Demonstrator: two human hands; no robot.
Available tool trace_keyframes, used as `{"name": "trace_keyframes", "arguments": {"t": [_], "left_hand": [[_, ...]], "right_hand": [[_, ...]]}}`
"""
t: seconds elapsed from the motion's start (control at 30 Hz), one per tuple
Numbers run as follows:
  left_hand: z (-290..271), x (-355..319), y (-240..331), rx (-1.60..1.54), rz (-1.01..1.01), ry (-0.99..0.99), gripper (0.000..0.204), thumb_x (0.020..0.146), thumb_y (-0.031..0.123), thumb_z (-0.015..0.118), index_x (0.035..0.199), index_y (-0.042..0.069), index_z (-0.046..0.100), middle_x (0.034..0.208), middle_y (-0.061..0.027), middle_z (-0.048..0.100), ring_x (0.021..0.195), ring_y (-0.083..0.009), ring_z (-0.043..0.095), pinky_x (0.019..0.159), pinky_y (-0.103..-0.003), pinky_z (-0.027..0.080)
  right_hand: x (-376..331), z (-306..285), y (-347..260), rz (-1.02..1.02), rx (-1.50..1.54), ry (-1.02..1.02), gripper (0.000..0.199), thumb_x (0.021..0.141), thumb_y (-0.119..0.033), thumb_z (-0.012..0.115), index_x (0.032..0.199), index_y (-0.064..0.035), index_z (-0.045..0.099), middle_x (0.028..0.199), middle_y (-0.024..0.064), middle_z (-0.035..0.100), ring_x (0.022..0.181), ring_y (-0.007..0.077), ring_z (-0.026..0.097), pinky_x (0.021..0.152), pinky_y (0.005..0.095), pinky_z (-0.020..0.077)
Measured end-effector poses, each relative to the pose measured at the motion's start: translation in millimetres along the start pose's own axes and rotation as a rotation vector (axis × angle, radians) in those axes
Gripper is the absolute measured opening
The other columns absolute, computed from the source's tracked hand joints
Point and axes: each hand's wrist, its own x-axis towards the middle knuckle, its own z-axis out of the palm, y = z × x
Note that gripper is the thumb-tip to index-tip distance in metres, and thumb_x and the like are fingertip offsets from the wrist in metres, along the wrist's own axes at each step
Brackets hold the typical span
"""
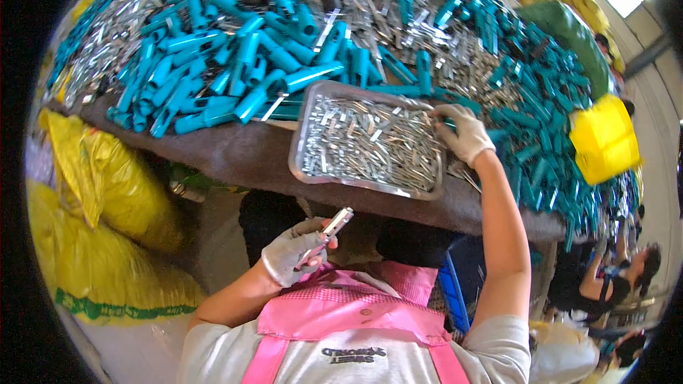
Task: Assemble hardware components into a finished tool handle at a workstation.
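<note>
My left hand [295, 250], in a pale work glove, is closed round a slim silver metal piece [337, 223] with small holes near its upper end. It holds the piece tilted up in front of my chest, below the table edge. My right hand [462, 134], also gloved, reaches over the right end of a clear plastic tray [296, 156]. Its fingers are bent and apart at the tray's upper right corner, among small silver metal parts [377, 139]; nothing shows between them. The tray is filled with these loose parts.
Teal plastic handles [213, 75] and silver metal pieces [455, 57] lie heaped across the brown-covered table [235, 149]. Yellow sacks [121, 263] stand at the left. A yellow container [605, 139] sits at the right, with a person [619, 284] working beyond it.
</note>
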Motion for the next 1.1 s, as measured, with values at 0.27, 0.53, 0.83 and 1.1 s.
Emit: {"name": "trace_keyframes", "arguments": {"t": [0.27, 0.53, 0.83, 1.1], "left_hand": [[-25.8, -14.0, 16.3, -0.063, 0.187, 0.005, 0.025, 0.087, 0.011, 0.058, 0.112, 0.01, 0.056, 0.087, -0.0061, 0.059, 0.055, -0.0083, 0.044, 0.041, -0.018, 0.029], [-43.0, -26.9, 21.9, -0.009, 0.293, 0.087, 0.033, 0.088, 0.012, 0.056, 0.12, 0.007, 0.05, 0.089, -0.0059, 0.058, 0.053, -0.0081, 0.043, 0.04, -0.018, 0.031], [-45.3, -53.3, 25.0, -0.08, 0.366, 0.168, 0.038, 0.086, 0.015, 0.058, 0.122, 0.009, 0.047, 0.087, -0.0047, 0.057, 0.054, -0.0082, 0.044, 0.042, -0.019, 0.031], [-56.4, -57.2, 38.0, -0.049, 0.423, 0.221, 0.037, 0.09, 0.018, 0.054, 0.125, 0.011, 0.044, 0.092, -0.0041, 0.057, 0.061, -0.0085, 0.046, 0.046, -0.02, 0.032]], "right_hand": [[25.0, 1.9, 5.7, 0.121, -0.041, 0.033, 0.02, 0.082, -0.02, 0.057, 0.099, -0.009, 0.06, 0.097, 0.0131, 0.061, 0.091, 0.0318, 0.059, 0.08, 0.0386, 0.046], [120.0, 10.6, -181.2, -0.308, 0.23, -0.072, 0.02, 0.083, -0.024, 0.057, 0.095, -0.0095, 0.063, 0.097, 0.0136, 0.061, 0.088, 0.0331, 0.059, 0.076, 0.0394, 0.0469], [219.8, 128.5, -344.5, -0.297, -0.126, 0.065, 0.037, 0.076, -0.026, 0.064, 0.108, -0.0099, 0.055, 0.11, 0.015, 0.054, 0.1, 0.0303, 0.056, 0.083, 0.0396, 0.0495], [240.6, 73.4, -261.5, -0.256, 0.3, 0.436, 0.021, 0.081, -0.025, 0.058, 0.096, -0.0121, 0.066, 0.089, 0.0146, 0.064, 0.085, 0.0317, 0.061, 0.077, 0.0398, 0.0481]]}}
